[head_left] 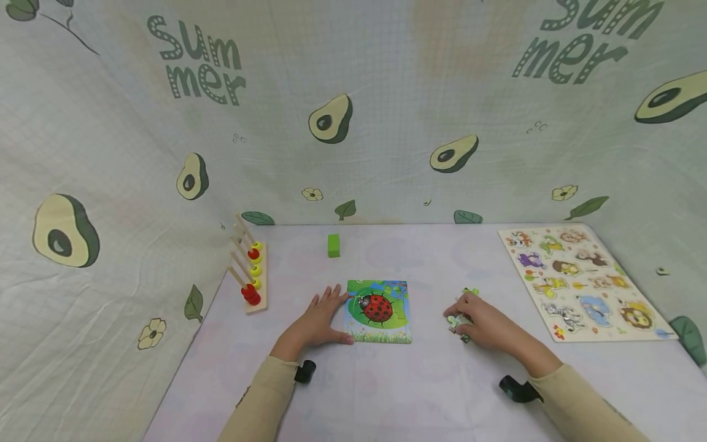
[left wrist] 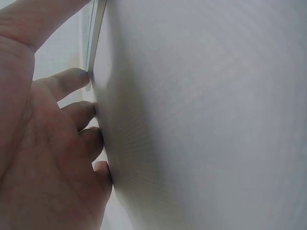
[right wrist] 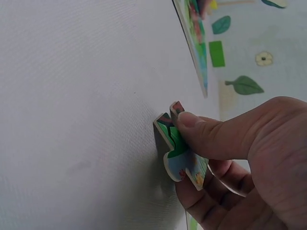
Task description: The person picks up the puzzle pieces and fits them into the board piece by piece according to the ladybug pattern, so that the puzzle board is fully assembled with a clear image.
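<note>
A square ladybug puzzle board [head_left: 377,331] lies flat near the middle of the table. My left hand [head_left: 318,320] is spread at its left side, thumb and index fingertip right at the edge. In the left wrist view the left hand [left wrist: 53,129] has its fingertips down on the tabletop, beside the thin board edge [left wrist: 97,33]. To the right of the board, my right hand [head_left: 482,320] pinches a puzzle piece [right wrist: 177,148] between thumb and fingers, tilted up close over the table. A green-topped bit [head_left: 471,291] shows past its knuckles, mostly hidden.
A wooden peg counter [head_left: 263,294] with red and yellow beads stands at the left. Behind the ladybug board is a green block [head_left: 334,245]. A large animal puzzle board [head_left: 530,276] lies at the right. Printed cloth [head_left: 386,61] walls the table's back and sides.
</note>
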{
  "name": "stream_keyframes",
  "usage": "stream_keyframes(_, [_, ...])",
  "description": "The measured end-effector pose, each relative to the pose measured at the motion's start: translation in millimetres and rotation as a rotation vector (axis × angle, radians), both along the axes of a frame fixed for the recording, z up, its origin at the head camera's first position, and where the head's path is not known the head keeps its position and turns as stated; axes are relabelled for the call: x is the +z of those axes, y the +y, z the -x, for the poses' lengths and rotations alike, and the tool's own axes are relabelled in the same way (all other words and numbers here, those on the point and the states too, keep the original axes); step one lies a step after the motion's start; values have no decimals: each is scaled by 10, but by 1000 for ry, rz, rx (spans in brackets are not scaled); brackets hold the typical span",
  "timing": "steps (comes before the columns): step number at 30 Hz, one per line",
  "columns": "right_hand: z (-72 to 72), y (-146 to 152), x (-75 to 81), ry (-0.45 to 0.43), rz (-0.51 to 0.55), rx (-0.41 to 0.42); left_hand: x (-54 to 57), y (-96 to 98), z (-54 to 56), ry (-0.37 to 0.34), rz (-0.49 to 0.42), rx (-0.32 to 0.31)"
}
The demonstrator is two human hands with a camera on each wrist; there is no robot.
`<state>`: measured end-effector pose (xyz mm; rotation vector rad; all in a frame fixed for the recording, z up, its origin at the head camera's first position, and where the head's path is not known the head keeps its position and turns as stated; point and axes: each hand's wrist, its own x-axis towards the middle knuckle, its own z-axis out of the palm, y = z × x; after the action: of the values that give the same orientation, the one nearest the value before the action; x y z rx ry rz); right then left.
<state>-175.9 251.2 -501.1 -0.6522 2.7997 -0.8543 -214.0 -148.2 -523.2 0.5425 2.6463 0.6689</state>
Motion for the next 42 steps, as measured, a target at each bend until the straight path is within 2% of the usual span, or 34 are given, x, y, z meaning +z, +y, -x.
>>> stream_keyframes(5, [6, 4, 32, -5, -1, -13, 2, -2, -3, 0, 2, 1])
stream_keyframes(12, [43, 24, 35, 16, 20, -86, -4, -5, 4, -1, 2, -5])
stream_keyframes(23, [130, 79, -31, 81, 183, -208, -21, -11, 14, -1, 4, -12])
stream_keyframes(33, [150, 82, -69, 22, 269, -206, -8, -9, 4, 0, -2, -6])
stream_keyframes(40, [142, 14, -96, 77, 287, -204, -2, -1, -1, -9, 8, 1])
stream_keyframes(42, [139, -5, -103, 70, 298, -202, -3, 4, 0, -11, 9, 3])
